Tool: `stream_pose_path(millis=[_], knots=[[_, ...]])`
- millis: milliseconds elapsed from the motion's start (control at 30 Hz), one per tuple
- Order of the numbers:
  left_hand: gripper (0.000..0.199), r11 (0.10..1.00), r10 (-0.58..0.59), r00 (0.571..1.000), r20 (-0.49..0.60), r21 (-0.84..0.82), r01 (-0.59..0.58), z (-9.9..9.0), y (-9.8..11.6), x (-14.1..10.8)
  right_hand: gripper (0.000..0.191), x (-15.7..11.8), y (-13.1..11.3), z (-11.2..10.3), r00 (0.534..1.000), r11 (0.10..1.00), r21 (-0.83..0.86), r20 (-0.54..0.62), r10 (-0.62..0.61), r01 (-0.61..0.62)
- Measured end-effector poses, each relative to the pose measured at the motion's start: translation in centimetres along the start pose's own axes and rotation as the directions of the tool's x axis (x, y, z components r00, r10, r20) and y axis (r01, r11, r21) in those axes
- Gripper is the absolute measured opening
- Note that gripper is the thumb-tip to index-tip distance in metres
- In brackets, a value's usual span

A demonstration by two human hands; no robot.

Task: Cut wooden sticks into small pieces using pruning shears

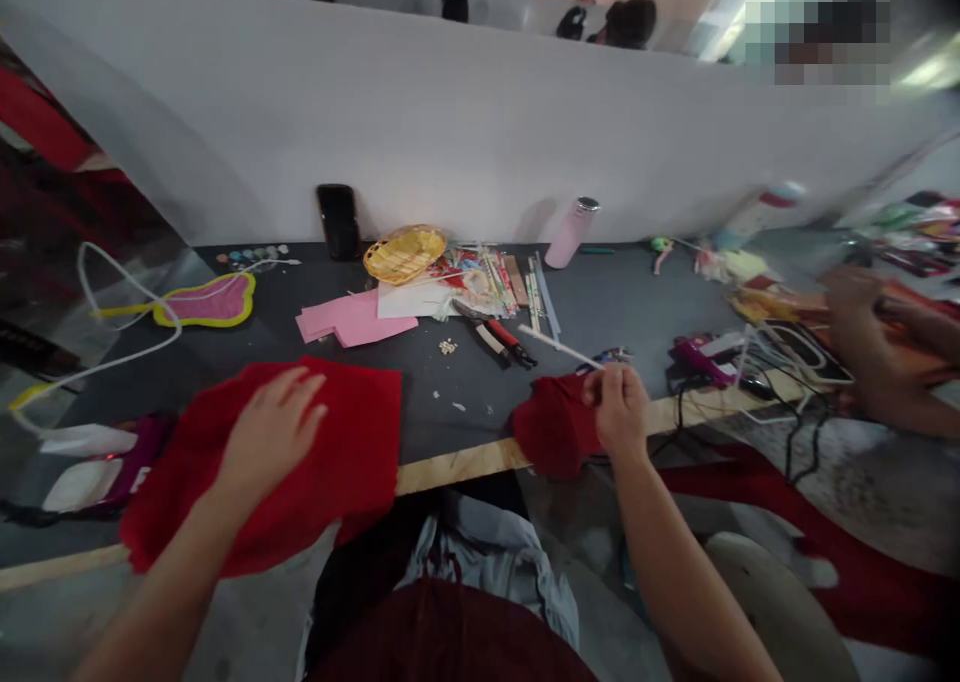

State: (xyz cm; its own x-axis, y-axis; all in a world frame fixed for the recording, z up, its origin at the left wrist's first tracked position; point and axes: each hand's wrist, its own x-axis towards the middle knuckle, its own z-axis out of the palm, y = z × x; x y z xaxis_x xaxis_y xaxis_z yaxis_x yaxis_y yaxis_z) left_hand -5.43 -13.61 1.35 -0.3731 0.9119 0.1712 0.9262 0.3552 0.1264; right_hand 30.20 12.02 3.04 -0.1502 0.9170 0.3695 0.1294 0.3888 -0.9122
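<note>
Left hand [271, 434] open, palm down, fingers spread on a red cloth sheet [352, 462] that overhangs the wooden table edge [457, 468]. Right hand [616, 410] pinches a bunched red cloth [551, 427], gripping what looks like a white stick [559, 347] too. Risks: a hard push could snag or tear the cloth on the stick; a slack pinch could drop it over the edge. Just beyond lie pliers [495, 334] and loose beads [448, 346], which could catch or scatter. Farther off: pink paper [352, 320], yellow basket [406, 253], pink bottle [571, 232]. Another person's hand [855, 312] works at right.
</note>
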Motion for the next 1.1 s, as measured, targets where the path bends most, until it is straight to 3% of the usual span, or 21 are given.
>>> stream_pose_path(millis=[67,133,200,500,667,700,800,900,1000,1100], knots=[[0.054,0.984,0.180,0.977,0.118,-0.012,-0.180,1.0,2.6,-0.3,0.043,-1.2,0.0,0.5,0.995,0.997,-0.079,0.102,0.009,-0.001],[0.059,0.963,0.268,0.939,0.214,-0.018,-0.270,1.8,4.3,-0.5,0.041,-2.3,0.4,1.2,0.990,0.995,-0.103,0.142,0.021,-0.007],[0.061,0.965,0.254,0.936,0.246,0.007,-0.263,2.4,5.1,-0.6,0.039,-3.0,0.9,1.8,0.987,0.993,-0.114,0.159,0.037,-0.019],[0.062,0.988,0.063,0.980,0.190,0.129,-0.089,3.9,6.1,0.8,0.029,-3.1,3.7,3.4,0.988,0.985,-0.138,0.099,0.117,-0.102],[0.059,0.996,0.050,0.994,0.098,0.068,-0.057,3.0,6.3,1.8,0.024,-2.1,2.0,2.9,0.968,0.985,-0.162,0.234,0.087,-0.049],[0.060,0.998,0.052,0.998,0.041,0.038,-0.053,2.6,6.6,2.1,0.022,-1.7,1.2,3.2,0.958,0.985,-0.170,0.278,0.063,-0.015],[0.055,0.990,0.111,0.987,-0.117,-0.075,-0.120,1.4,8.4,3.3,0.018,-1.0,-1.4,5.2,0.864,0.957,-0.202,0.497,-0.082,0.207],[0.043,0.950,0.243,0.962,-0.125,-0.169,-0.262,0.2,11.7,5.0,0.019,-1.2,-3.2,8.5,0.774,0.930,-0.148,0.606,-0.183,0.336],[0.032,0.941,0.247,0.966,-0.071,-0.221,-0.257,-0.9,14.3,6.5,0.020,-1.6,-3.1,11.0,0.724,0.901,-0.106,0.638,-0.263,0.420],[0.031,0.942,0.258,0.960,-0.105,-0.194,-0.274,-1.7,14.6,7.6,0.022,-0.9,-1.0,10.1,0.722,0.860,-0.170,0.633,-0.279,0.482]])
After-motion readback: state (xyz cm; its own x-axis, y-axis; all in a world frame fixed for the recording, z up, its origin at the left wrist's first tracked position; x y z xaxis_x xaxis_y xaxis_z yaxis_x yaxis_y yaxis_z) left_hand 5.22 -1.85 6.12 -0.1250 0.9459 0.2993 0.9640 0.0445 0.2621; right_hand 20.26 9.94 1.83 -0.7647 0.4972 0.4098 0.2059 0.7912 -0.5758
